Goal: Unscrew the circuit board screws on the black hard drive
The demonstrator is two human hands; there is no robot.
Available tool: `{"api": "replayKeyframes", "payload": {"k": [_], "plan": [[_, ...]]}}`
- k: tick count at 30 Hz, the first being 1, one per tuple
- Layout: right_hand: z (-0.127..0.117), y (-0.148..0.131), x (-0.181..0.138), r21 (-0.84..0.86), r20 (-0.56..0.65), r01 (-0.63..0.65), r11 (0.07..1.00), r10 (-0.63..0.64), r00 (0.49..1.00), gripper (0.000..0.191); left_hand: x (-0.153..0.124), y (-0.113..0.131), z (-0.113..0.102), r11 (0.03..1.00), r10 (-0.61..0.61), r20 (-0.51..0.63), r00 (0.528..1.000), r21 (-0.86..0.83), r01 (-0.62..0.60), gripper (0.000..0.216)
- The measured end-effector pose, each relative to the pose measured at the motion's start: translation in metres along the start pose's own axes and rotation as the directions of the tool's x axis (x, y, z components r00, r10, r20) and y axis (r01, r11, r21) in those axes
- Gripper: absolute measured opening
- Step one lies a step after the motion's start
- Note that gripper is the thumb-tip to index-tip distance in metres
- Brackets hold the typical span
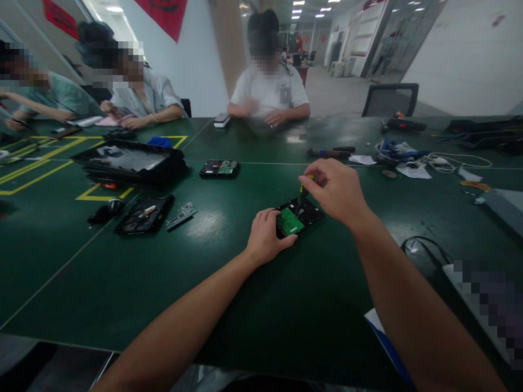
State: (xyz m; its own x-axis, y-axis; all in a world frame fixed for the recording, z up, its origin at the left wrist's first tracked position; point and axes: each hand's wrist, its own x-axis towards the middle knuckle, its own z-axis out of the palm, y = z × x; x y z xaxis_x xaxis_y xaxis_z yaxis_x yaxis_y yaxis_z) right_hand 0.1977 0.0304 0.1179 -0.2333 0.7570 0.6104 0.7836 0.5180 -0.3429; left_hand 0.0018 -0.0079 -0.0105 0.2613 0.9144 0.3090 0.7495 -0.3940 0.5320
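Observation:
A black hard drive (pixel 307 213) with a green circuit board (pixel 289 221) on top lies on the dark green table (pixel 229 283) in front of me. My left hand (pixel 266 238) grips the drive's near left corner, fingers curled over the board's edge. My right hand (pixel 335 189) pinches the handle of a small yellow and black screwdriver (pixel 303 194), held upright with its tip down on the drive.
Another hard drive (pixel 219 167), an opened drive (pixel 144 214) with a loose circuit board (pixel 182 215) and a black tray (pixel 128 161) lie to the left. Screwdrivers (pixel 330 152), cables (pixel 402 151) and papers sit at the right. Three people sit across the table.

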Motion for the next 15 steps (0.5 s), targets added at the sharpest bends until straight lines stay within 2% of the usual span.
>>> {"api": "replayKeyframes", "payload": {"k": [3,6,9,12,15], "plan": [[0.0006,-0.0016,-0.0007,0.053,0.021,-0.046,0.998,0.045,0.999,0.016,0.0000,0.0004,-0.0009,1.000,0.000,0.002,1.000,-0.001,0.000,0.070],[0.0016,-0.0017,-0.0021,0.130,0.051,-0.153,0.980,0.147,0.988,0.025,0.0000,0.0005,-0.0015,1.000,-0.003,0.001,1.000,-0.003,0.003,0.069],[0.0020,0.0001,-0.0026,0.236,0.130,-0.266,0.935,0.241,0.962,0.030,-0.0001,0.0002,-0.0014,1.000,-0.004,0.003,1.000,-0.005,0.004,0.069],[0.0019,0.0012,-0.0017,0.386,0.244,-0.322,0.864,0.241,0.939,0.029,-0.0001,-0.0003,-0.0011,1.000,-0.005,0.003,1.000,-0.007,0.005,0.070],[0.0028,0.0009,-0.0004,0.485,0.300,-0.358,0.798,0.233,0.925,0.028,0.0000,-0.0010,-0.0006,1.000,-0.007,0.003,1.000,-0.010,0.007,0.069]]}}
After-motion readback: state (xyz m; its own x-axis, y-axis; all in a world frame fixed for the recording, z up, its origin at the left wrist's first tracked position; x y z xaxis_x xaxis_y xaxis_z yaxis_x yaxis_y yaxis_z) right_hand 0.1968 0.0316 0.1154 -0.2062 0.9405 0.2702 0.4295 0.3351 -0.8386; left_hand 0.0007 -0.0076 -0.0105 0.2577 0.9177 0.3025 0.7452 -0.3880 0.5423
